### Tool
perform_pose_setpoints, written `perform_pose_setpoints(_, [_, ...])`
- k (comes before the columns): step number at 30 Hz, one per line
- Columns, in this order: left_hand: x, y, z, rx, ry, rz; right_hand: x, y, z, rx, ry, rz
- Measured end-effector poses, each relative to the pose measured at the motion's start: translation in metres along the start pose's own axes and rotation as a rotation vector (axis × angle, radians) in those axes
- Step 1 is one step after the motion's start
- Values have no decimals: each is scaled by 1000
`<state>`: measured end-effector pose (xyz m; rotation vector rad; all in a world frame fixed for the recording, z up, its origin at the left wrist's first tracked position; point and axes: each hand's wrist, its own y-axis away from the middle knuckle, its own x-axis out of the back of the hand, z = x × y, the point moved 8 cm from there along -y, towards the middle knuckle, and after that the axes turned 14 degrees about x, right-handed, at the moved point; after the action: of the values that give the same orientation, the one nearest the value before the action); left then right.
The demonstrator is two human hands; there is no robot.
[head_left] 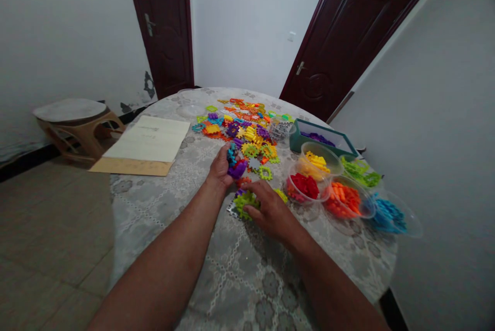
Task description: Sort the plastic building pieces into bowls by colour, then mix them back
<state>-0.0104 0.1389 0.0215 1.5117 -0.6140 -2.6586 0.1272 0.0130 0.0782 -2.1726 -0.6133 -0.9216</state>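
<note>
Gathered in my left hand [221, 168] are several plastic building pieces, with a blue toothed piece [231, 154] at the fingers and a purple piece [237, 169] below it. My right hand [270, 207] reaches over a small cluster of pieces close to me. Its thumb and fingers are spread beside a lime-green toothed piece [246, 204]; whether they touch it I cannot tell. A grey piece and a bit of purple lie around the green one. Yellow-green pieces [281, 195] show just beyond the right hand.
Mixed loose pieces [251, 132] spread across the table [154, 212]. On the right stand clear tubs of yellow [317, 161], red [304, 185], orange [343, 200] and blue pieces [389, 214], green pieces [360, 171] and a teal box [325, 139]. Paper [149, 138] lies left; a stool [73, 125] stands beyond.
</note>
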Motion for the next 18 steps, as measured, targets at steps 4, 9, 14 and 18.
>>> perform_pose_setpoints(4, [0, 2, 2, -11, -3, 27, 2, 5, -4, -12, 59, -61])
perform_pose_setpoints(9, [-3, 4, 2, 10, -22, 37, 16, 6, -20, -58, 141, -122])
perform_pose_setpoints(14, [-6, 0, 6, -7, -76, 25, 69, 19, -33, -109, 138, -43])
perform_pose_setpoints(18, [-6, 1, 3, 34, -115, 56, 142, 49, -5, -188, 209, 117])
